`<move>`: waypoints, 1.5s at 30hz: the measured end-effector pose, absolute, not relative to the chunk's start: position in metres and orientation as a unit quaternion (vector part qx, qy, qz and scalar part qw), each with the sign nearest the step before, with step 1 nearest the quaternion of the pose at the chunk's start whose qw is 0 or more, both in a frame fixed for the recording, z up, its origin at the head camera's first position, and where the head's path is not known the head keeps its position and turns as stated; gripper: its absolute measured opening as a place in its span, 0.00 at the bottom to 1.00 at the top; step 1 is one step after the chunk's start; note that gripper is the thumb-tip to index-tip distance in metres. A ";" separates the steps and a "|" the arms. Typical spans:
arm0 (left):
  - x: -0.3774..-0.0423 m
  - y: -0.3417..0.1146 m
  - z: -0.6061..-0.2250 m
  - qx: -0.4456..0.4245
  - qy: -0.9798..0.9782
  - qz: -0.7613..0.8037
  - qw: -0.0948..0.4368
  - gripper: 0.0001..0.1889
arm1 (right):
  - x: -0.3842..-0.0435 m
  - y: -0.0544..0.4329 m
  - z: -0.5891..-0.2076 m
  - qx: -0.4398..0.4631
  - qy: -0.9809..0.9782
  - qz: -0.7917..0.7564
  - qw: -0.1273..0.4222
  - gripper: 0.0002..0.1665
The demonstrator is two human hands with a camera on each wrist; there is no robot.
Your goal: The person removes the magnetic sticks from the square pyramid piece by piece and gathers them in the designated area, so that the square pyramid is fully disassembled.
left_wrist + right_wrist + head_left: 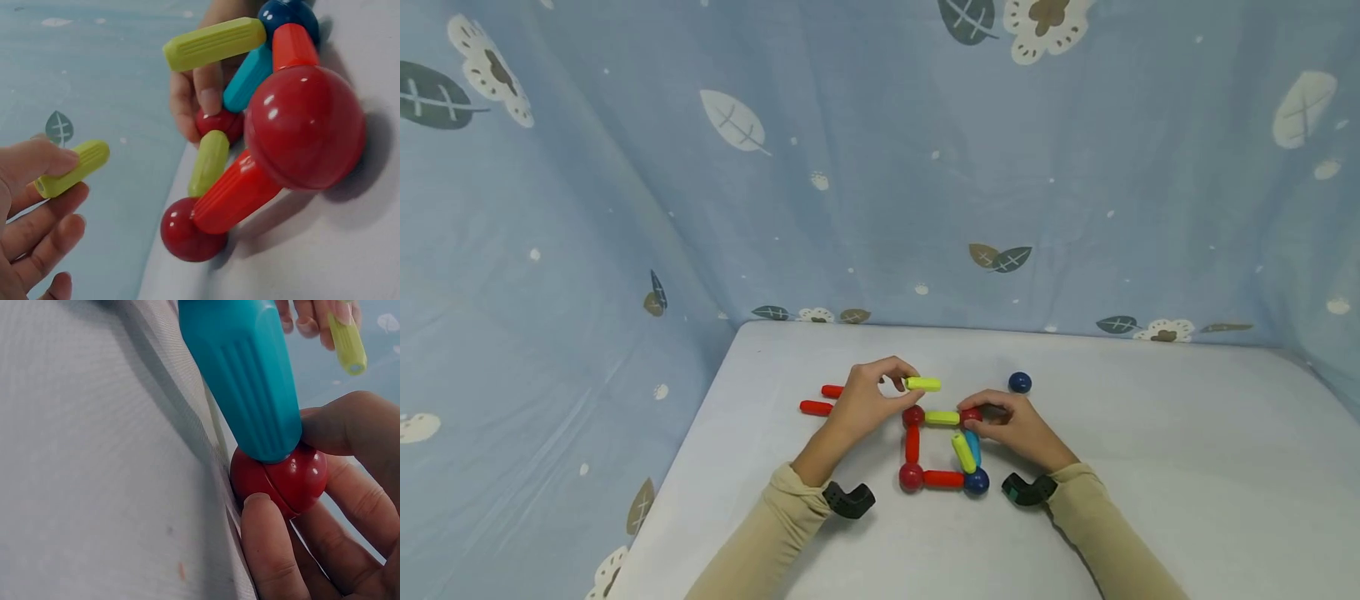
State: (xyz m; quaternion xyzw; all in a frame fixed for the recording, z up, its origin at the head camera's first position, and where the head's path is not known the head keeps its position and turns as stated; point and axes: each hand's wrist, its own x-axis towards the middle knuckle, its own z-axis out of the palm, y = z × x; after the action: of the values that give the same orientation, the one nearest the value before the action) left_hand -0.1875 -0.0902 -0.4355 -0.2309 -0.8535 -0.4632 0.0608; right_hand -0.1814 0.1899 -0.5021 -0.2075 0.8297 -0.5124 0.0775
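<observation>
My left hand (868,404) pinches a yellow-green magnetic rod (78,167) between thumb and fingers, raised above the table. Below it lies a square of rods and balls. Its corners are a near-left red ball (306,128), a far-left red ball (913,417), a far-right red ball (281,481) and a dark blue ball (976,482). My right hand (1018,425) grips the far-right ball with thumb and fingers. Two red rods, a light blue rod (250,381) and a yellow-green rod (942,417) form the sides. Another yellow-green rod (215,44) sticks up from the dark blue ball.
Two loose red rods (816,407) lie left of the left hand, one partly hidden behind it. A loose dark blue ball (1019,382) sits beyond the right hand. The white table (1187,433) meets a blue patterned curtain (880,167) at the back and left.
</observation>
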 end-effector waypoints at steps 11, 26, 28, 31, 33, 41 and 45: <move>-0.185 -0.096 -0.434 -0.236 -0.860 -0.452 0.038 0.11 | -0.180 0.188 -0.502 -0.211 0.826 -0.516 0.082 0.18; -0.168 -0.136 -0.445 -0.194 -0.895 -0.401 0.033 0.10 | -0.181 0.186 -0.503 -0.221 0.826 -0.514 0.075 0.17; -0.166 -0.143 -0.449 -0.203 -0.894 -0.397 0.043 0.10 | -0.181 0.187 -0.504 -0.220 0.825 -0.515 0.077 0.17; -0.164 -0.154 -0.456 -0.212 -0.893 -0.393 0.061 0.11 | -0.180 0.187 -0.504 -0.216 0.824 -0.518 0.079 0.17; -0.162 -0.163 -0.459 -0.204 -0.895 -0.392 0.066 0.12 | -0.180 0.188 -0.503 -0.216 0.823 -0.520 0.079 0.17; -0.158 -0.193 -0.458 -0.188 -0.897 -0.392 0.074 0.13 | -0.179 0.190 -0.500 -0.214 0.827 -0.514 0.074 0.16; -0.154 -0.205 -0.460 -0.182 -0.904 -0.382 0.062 0.13 | -0.179 0.191 -0.501 -0.213 0.828 -0.513 0.072 0.17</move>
State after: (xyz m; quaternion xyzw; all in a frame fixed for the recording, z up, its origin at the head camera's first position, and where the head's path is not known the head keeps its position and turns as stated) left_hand -0.1542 -0.2045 -0.4600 -0.1823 -0.9037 -0.3824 0.0622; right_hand -0.1790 0.1914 -0.5006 -0.2132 0.8282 -0.5132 0.0722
